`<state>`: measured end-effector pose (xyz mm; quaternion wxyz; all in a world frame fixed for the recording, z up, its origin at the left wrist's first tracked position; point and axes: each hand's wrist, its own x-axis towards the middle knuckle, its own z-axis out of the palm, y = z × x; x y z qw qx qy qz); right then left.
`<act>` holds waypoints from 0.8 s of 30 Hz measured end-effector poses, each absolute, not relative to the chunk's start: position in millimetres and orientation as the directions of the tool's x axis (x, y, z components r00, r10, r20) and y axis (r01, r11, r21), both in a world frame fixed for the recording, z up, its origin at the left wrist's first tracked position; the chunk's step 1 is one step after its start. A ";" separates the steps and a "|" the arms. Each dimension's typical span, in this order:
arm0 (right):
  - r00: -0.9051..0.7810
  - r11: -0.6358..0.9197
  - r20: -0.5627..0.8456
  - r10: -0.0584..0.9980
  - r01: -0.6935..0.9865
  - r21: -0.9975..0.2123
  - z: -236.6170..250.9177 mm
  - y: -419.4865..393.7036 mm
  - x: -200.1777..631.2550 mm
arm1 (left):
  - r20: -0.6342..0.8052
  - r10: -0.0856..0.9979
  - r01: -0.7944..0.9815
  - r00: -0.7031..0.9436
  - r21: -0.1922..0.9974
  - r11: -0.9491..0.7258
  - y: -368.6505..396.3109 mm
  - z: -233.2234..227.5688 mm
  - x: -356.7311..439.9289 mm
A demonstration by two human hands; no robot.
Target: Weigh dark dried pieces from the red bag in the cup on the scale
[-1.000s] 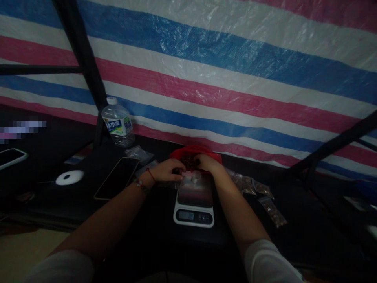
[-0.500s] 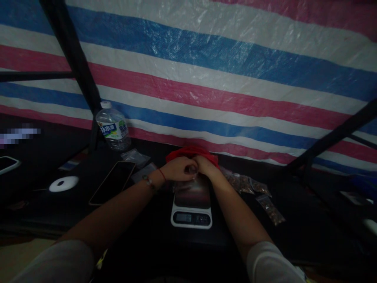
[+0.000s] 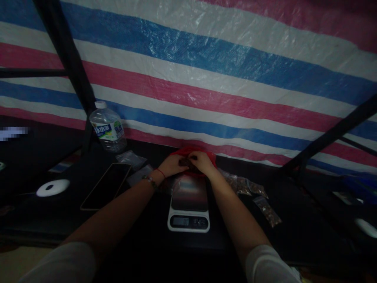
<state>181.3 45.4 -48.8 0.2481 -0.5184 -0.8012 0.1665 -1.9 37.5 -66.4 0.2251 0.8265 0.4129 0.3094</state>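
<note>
Where the dark surface (image 3: 141, 236) meets the striped tarp (image 3: 206, 78), both hands are together at a red bag (image 3: 193, 151) that lies just behind a kitchen scale (image 3: 189, 207). The left hand (image 3: 173, 165), with a red string and a bracelet at its wrist, rests at the bag's left side; the right hand (image 3: 202, 162) rests at its right side, and the fingertips of both meet over some small dark pieces (image 3: 186, 161) at the bag's mouth. The fingers of each hand are curled inward around those pieces, but in this dim light I cannot tell whether either grip is truly pinching them or only touching.

Left of the scale a phone (image 3: 106, 186) lies face up, and farther left sits a round white disc (image 3: 53, 188). A water bottle (image 3: 107, 127) stands upright near the tarp, beside a dark pole (image 3: 67, 63). Small clear packets (image 3: 253, 194) with brownish contents lie in a row to the right of the right forearm, near the scale.
</note>
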 end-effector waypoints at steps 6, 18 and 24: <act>-0.466 0.527 0.259 0.846 0.661 -0.534 -47.2 36.7 169.8 | 0.327 0.820 0.542 0.469 0.627 -0.560 36.8 -75.0 1.3; -0.371 0.481 0.306 0.877 0.659 -0.579 -48.9 36.4 166.7 | 0.360 0.824 0.520 0.438 0.646 -0.558 34.3 -80.4 4.4; -0.375 0.525 0.368 0.851 0.632 -0.569 -50.0 38.8 165.5 | 0.371 0.835 0.511 0.407 0.665 -0.545 34.3 -80.8 5.4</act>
